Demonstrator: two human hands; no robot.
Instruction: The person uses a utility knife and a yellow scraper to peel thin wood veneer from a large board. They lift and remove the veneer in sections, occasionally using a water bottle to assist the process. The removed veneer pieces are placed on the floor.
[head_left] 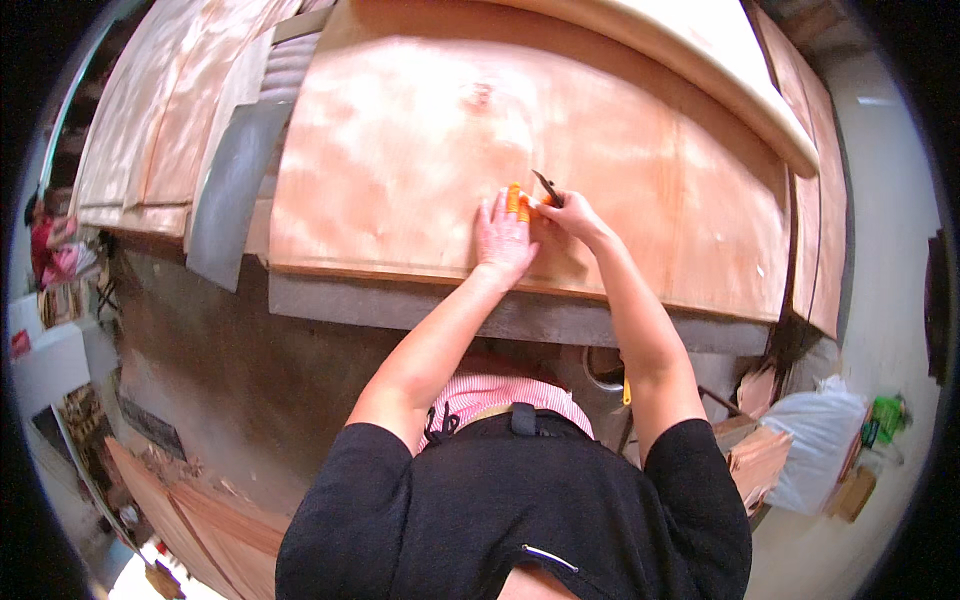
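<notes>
A wide sheet of pale reddish wood veneer (400, 150) lies in front of me on a stack. My left hand (505, 238) rests flat on it near the front edge, fingers stretched forward, with orange wraps (514, 200) around some fingers. Just to its right, my right hand (572, 215) is closed around a dark, slim knife-like tool (548, 187) whose pointed end sticks up and to the left. Orange also shows at the right fingertips, close to the left hand's fingers. What the tool's lower end touches is hidden by the hand.
A large rolled or curled sheet (690, 70) spans the far side of the veneer. Left of the stack stand a grey panel (232, 190) and more wood sheets (150, 120). A white plastic-wrapped bundle (805, 445) sits at lower right. A person in red (58, 245) is far left.
</notes>
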